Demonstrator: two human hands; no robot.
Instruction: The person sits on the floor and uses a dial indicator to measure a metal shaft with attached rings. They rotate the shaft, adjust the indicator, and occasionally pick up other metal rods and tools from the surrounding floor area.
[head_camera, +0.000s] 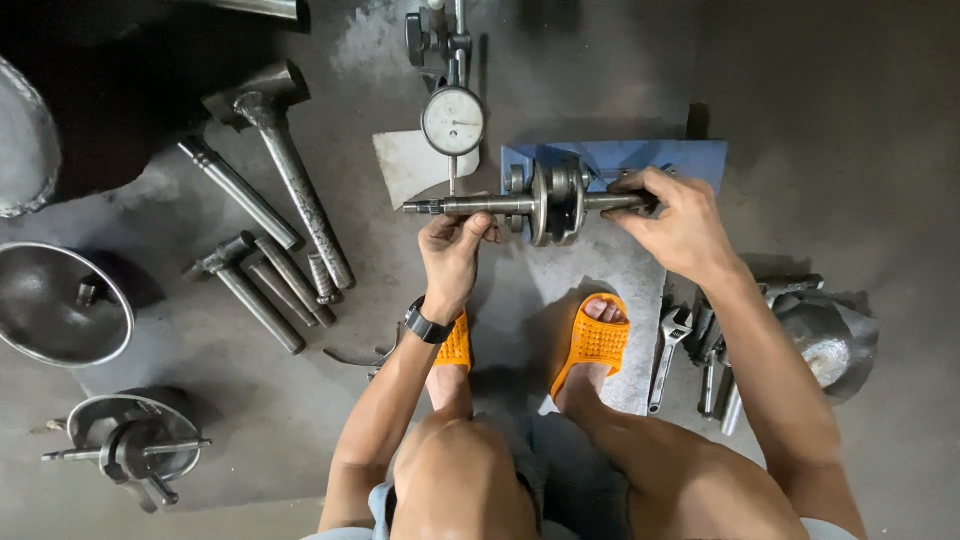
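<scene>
A steel crankshaft (548, 203) lies level across a blue stand (668, 158), its heavy round webs in the middle. My left hand (455, 252) grips the left shaft end from below. My right hand (676, 217) closes over the right shaft end. A round dial gauge (453, 121) hangs above, and its thin stem comes down to the left shaft. On my left wrist is a black watch (427, 325). My feet in orange sandals (594, 341) rest on the floor just below.
Several steel rods and a hammer (281, 150) lie on the floor at the left. Metal bowls (62, 303) and a second crankshaft (130, 446) sit at the far left. Spanners (668, 352) and a round metal part (825, 338) lie at the right.
</scene>
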